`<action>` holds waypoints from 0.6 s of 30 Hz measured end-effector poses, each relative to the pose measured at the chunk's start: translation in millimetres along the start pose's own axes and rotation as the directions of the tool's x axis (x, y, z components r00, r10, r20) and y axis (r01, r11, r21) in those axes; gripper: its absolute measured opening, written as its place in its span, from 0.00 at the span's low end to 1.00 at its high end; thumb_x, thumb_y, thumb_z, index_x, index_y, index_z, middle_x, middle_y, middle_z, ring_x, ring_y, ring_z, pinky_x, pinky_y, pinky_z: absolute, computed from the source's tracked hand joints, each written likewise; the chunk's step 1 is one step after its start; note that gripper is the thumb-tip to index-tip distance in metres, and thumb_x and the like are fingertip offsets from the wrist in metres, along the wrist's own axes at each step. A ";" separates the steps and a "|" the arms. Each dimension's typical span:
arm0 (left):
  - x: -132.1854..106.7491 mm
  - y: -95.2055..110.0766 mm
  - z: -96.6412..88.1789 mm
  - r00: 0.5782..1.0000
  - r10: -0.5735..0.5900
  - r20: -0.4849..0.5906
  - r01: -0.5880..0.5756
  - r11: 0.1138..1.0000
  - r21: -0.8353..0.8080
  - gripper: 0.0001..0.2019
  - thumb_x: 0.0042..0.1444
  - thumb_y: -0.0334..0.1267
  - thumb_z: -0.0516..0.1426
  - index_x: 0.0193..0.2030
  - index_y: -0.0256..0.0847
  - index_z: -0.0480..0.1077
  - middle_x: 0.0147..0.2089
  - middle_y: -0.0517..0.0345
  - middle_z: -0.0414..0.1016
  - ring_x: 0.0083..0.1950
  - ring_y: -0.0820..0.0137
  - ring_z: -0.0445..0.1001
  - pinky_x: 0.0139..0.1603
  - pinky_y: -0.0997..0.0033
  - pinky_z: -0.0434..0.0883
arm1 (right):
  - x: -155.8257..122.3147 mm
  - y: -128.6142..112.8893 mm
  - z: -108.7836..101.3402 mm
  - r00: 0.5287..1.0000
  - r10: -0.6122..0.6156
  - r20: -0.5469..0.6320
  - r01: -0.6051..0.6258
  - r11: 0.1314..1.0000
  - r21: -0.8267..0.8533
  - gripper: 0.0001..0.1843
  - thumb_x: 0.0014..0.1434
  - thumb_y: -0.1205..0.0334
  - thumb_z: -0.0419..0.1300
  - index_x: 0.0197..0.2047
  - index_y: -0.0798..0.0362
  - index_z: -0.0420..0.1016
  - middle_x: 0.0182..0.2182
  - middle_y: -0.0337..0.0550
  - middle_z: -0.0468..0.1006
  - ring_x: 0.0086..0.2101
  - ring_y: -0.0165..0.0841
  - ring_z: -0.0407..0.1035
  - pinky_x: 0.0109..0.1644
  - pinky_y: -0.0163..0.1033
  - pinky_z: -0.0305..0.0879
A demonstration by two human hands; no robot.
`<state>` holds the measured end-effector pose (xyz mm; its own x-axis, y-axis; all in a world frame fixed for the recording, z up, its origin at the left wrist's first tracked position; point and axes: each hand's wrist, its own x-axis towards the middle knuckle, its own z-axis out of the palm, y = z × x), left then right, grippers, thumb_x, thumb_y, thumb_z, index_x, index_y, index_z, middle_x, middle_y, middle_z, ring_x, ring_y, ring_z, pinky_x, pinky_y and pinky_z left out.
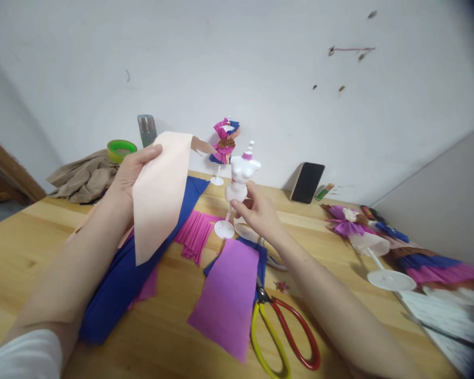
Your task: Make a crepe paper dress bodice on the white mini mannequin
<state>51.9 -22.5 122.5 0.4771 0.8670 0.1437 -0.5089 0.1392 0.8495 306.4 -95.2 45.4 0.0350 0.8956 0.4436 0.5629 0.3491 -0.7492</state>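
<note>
My left hand [132,171] is closed on the top edge of a peach paper sheet [158,195], which hangs above the table. My right hand [258,210] grips a small white mannequin [240,176] at the waist; the figure has a pink neck cap and a round base [224,229], and it is lifted slightly off the table. Under my hands lie blue crepe paper [122,279], a pleated magenta piece [195,231] and a flat purple sheet [229,295].
Scissors [278,331] with one yellow and one red handle lie at the front. A dressed mannequin [223,145] stands at the back, another lies at right [363,234]. A phone [307,182] leans on the wall. Brown cloth [85,179], a green tape roll [121,150] and a flask [147,130] sit back left.
</note>
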 end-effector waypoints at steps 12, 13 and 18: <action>-10.6 7.7 1.2 0.774 0.586 0.241 -0.628 0.664 0.405 0.40 0.48 0.35 0.63 0.68 0.63 0.58 0.70 0.70 0.64 0.70 0.56 0.63 0.58 0.60 0.75 | 1.7 6.0 1.0 0.999 0.041 -0.030 -0.038 0.993 0.110 0.24 0.56 0.58 0.59 0.56 0.50 0.65 0.36 0.40 0.79 0.22 0.31 0.72 0.30 0.40 0.70; -15.4 10.1 5.0 0.743 0.612 0.270 -0.663 0.619 0.421 0.40 0.48 0.36 0.63 0.68 0.65 0.58 0.72 0.73 0.61 0.72 0.56 0.59 0.59 0.59 0.74 | 1.6 5.3 1.0 0.998 0.051 -0.024 -0.048 0.993 0.111 0.24 0.56 0.57 0.59 0.56 0.50 0.65 0.36 0.40 0.79 0.22 0.31 0.72 0.30 0.40 0.70; -32.9 24.1 26.8 0.634 0.657 0.407 -0.761 0.437 0.480 0.37 0.49 0.43 0.64 0.66 0.74 0.59 0.73 0.86 0.55 0.78 0.57 0.44 0.59 0.62 0.74 | 1.6 1.9 -1.5 0.996 0.083 0.021 -0.085 0.990 0.114 0.26 0.55 0.55 0.60 0.56 0.51 0.64 0.39 0.43 0.78 0.22 0.31 0.72 0.30 0.41 0.70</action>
<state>43.2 -60.5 151.9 0.2596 0.4470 0.8560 -0.2416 -0.8281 0.5057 308.8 -93.5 45.4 0.0646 0.9272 0.3691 0.4603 0.3005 -0.8354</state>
